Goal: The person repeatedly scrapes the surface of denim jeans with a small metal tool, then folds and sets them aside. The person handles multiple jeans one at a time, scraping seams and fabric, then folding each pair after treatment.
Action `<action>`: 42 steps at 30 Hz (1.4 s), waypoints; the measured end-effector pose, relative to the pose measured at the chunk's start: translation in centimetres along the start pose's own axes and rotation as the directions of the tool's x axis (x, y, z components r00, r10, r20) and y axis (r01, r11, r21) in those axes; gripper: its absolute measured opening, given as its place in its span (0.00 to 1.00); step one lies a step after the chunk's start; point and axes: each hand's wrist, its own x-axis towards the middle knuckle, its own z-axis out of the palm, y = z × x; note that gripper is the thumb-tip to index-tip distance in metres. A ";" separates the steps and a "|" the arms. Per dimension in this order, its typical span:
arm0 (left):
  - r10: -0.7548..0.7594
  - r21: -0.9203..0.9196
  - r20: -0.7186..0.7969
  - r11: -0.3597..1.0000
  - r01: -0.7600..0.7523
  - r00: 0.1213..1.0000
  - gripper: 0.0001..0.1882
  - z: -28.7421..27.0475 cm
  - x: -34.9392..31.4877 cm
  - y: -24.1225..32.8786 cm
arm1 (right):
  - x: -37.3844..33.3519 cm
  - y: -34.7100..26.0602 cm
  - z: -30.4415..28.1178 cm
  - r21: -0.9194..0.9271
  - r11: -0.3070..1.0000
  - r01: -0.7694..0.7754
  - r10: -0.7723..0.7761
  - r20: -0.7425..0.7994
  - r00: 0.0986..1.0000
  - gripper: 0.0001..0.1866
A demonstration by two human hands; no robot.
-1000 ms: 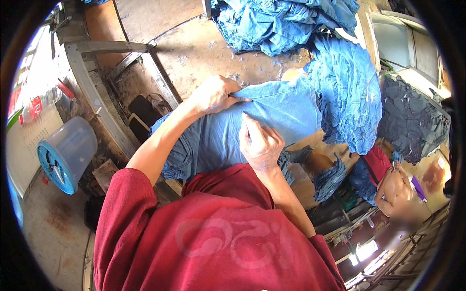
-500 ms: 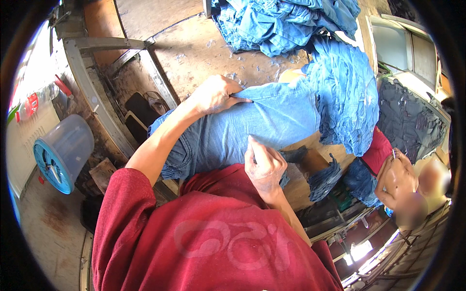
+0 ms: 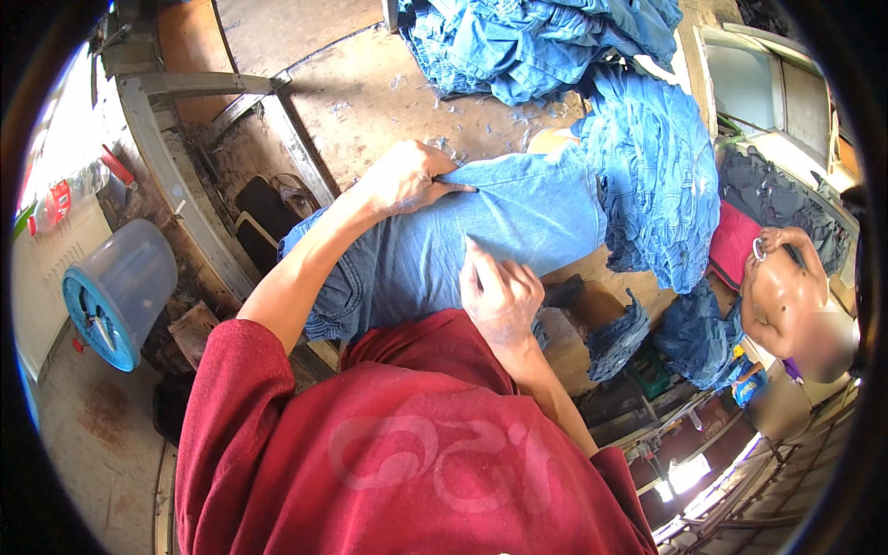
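The blue denim garment (image 3: 546, 208) lies in the middle of the scene, w/ a darker, bunched part at its left end and a pile of crumpled blue garments (image 3: 659, 176) close at its right end. Its near side comes close to the red shirt (image 3: 416, 407) of the person; if they touch, I cannot tell.

The L hand (image 3: 414, 180) pinches the far edge of the cloth betw. thumb and fingers, and small creases run from this grip to the right. The R hand (image 3: 502, 301) is above the near half of the cloth, fingers mostly curled, index finger pointing out w/ the thumb near it. I cannot tell if its tip touches the cloth or if it pinches sth. small.

For doing this well, in my judgement: the L grip should be firm but not too hard, b/c a strong pull makes more creases. The cloth betw. both hands should be flat and a bit tight, so the R fingertip can work w/ control. Better to work in short, light strokes, w/ the tip away from the L thumb. Also pls. mind the pile at right: its weight may drag the garment.

On the far side, the worktop (image 3: 361, 102) has small blue scraps (image 3: 439, 143); another blue heap (image 3: 546, 51) is there too.
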 end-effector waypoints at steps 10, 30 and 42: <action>-0.002 -0.028 0.001 1.000 0.002 1.000 0.21 -0.2 0.0 0.1 | 1.1 1.0 2.0 0.041 0.998 -0.047 0.050 -0.058 0.997 0.12; 0.027 -0.002 -0.022 1.000 -0.027 0.999 0.23 0.1 0.0 -0.2 | -0.1 0.8 1.3 0.112 0.990 -0.083 0.090 -0.061 0.994 0.14; 0.011 0.008 -0.018 1.000 -0.010 1.000 0.22 0.1 0.0 -0.1 | -0.1 0.5 -0.2 0.107 0.994 -0.017 0.022 -0.049 0.999 0.09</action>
